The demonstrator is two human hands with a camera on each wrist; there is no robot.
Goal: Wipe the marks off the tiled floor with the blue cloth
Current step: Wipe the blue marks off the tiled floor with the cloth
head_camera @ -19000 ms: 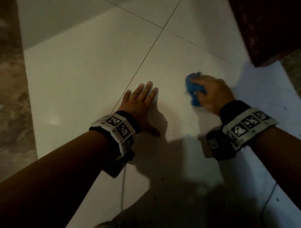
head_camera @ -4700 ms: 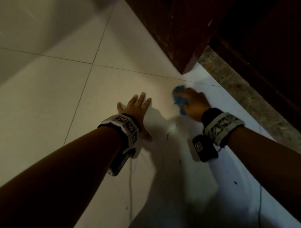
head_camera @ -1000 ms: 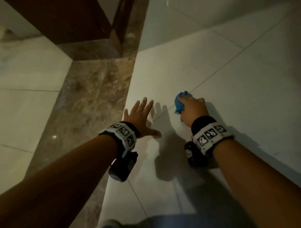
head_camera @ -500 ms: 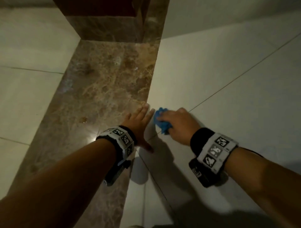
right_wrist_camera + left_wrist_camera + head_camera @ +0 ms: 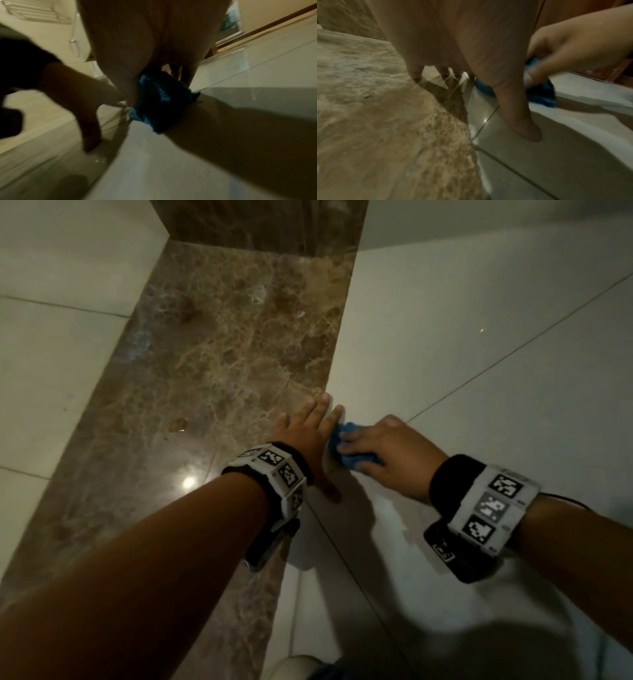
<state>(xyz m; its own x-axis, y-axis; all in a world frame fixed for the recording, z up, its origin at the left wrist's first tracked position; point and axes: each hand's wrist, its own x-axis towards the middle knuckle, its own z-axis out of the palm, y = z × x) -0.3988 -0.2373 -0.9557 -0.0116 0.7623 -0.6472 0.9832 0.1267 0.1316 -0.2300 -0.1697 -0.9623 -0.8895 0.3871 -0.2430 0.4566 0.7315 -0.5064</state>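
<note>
The crumpled blue cloth (image 5: pixel 354 457) lies on the white tiled floor (image 5: pixel 479 392), right beside the brown marble strip. My right hand (image 5: pixel 380 451) grips the blue cloth (image 5: pixel 154 102) from above and presses it onto the tile. My left hand (image 5: pixel 313 436) lies flat with straight fingers on the seam between marble and tile, its index finger touching the cloth (image 5: pixel 541 93). In the left wrist view the left thumb (image 5: pixel 518 116) rests on the tile. No marks show on the tile near the cloth.
A brown marble strip (image 5: pixel 212 364) runs up the middle left, with pale tiles (image 5: pixel 51 354) beyond it. A marble wall base (image 5: pixel 260 224) stands at the top. White tiles with thin grout lines (image 5: pixel 513 350) spread to the right. My shadow covers the tile below the hands.
Over the last second my right hand slid the cloth left across the tile until it reached my left hand at the marble edge. The view has swung left as well.
</note>
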